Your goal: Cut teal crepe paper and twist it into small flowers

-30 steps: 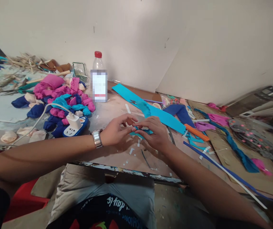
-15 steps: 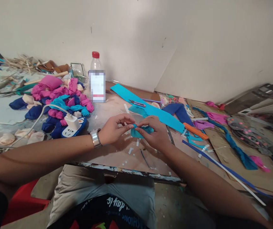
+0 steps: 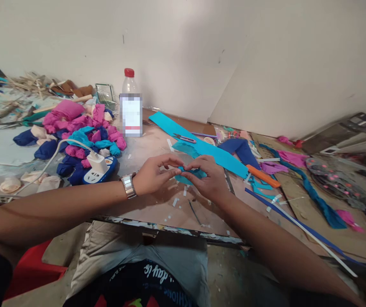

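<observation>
Both hands meet over the middle of the table. My left hand (image 3: 157,174) pinches the near edge of a small turquoise piece of fabric (image 3: 183,180) between thumb and fingertips. Against it, my right hand (image 3: 209,177) pinches the same piece, and part of the cloth is hidden behind the fingers. Just beyond lies a long bright blue fabric strip (image 3: 215,154), with thread snips (image 3: 186,138) resting on it. Another turquoise piece (image 3: 183,147) lies partly under the strip's near edge. An orange-handled cutter (image 3: 262,175) sits at the strip's right end.
To the left are a heap of pink, blue and cream fabric bundles (image 3: 71,113) and a power strip (image 3: 101,172) with a plugged charger and white cable. A red-capped bottle (image 3: 130,85) stands near the wall. Cardboard (image 3: 285,187) with fabric scraps lies right.
The fingertips have drawn slightly closer around the turquoise piece, and less of it hangs below them. The other things on the table lie as before.
</observation>
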### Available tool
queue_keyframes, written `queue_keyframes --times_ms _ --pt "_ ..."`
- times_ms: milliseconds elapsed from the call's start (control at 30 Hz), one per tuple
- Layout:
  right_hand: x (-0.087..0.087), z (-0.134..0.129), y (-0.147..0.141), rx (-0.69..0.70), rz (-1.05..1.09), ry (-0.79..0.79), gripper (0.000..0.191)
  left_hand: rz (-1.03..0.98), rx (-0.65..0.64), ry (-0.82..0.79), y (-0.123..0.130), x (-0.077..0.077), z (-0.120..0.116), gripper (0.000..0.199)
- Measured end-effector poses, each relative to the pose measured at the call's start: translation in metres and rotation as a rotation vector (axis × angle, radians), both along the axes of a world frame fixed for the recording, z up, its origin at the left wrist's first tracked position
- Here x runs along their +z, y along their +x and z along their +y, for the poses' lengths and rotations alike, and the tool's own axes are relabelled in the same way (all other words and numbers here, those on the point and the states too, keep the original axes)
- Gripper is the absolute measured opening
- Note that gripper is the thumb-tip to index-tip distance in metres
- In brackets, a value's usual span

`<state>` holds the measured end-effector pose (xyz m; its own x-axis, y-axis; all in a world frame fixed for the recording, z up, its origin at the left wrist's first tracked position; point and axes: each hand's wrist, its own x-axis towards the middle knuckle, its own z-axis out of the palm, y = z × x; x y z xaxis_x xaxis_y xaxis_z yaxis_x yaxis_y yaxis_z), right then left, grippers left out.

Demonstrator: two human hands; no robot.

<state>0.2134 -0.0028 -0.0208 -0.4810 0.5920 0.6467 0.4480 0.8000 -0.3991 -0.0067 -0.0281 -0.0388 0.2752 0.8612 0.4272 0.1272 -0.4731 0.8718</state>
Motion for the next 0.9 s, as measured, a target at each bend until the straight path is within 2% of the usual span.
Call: queue_keyframes --times_ms 167,400,567,733,900 --pt "0.0026 -0.0023 -0.0009 -0.012 -0.002 0.001 0.009 -0.042 0.031 0.002 -0.0003 -0.0002 0.0012 0.027" --pt "0.0012 -0.0009 -0.0014 -0.039 0.001 0.024 0.009 -0.078 -0.035 -0.027 0.0028 0.0017 -0.0032 0.026" --pt "0.0007 -0.0023 -0.0018 -0.037 0.004 0.011 0.009 -0.048 -0.038 -0.028 0.0023 0.0012 -0.0039 0.031" --pt "0.0019 -0.0030 -0.0024 -0.012 0.018 0.014 0.009 -0.024 -0.010 0.042 0.0004 0.0011 -0.0008 0.027" --pt "0.0037 -0.0035 -0.0039 -0.024 0.031 0.051 0.009 -0.042 -0.028 0.012 -0.0009 0.0020 -0.0001 0.023"
